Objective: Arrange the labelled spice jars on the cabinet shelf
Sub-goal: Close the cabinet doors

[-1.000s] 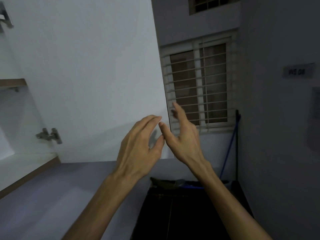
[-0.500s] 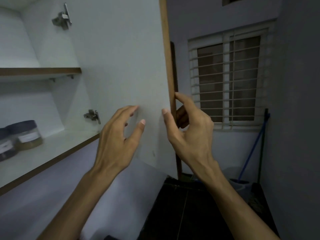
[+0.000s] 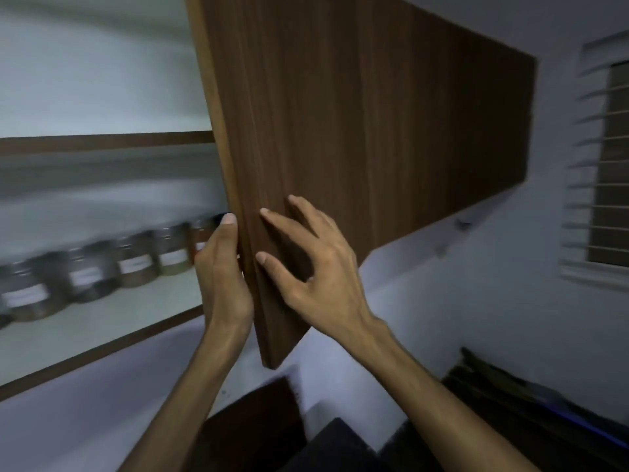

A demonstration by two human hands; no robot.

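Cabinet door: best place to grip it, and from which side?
Probably the free vertical edge of the cabinet door, near its lower corner, approached from the front-left. No handle shows on the flat wooden face, and that thin edge stands clear of the shelf. The left hand already wraps it, thumb up along the edge, while the right hand spreads fingertips on the face. The spice jars sit behind it.

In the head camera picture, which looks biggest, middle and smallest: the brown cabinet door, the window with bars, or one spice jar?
Largest to smallest, as they look in the head view:
1. The brown cabinet door fills much of the picture, but it is also closest to the camera.
2. The window, partly cut off at the edge.
3. One spice jar, small and blurred on the shelf.
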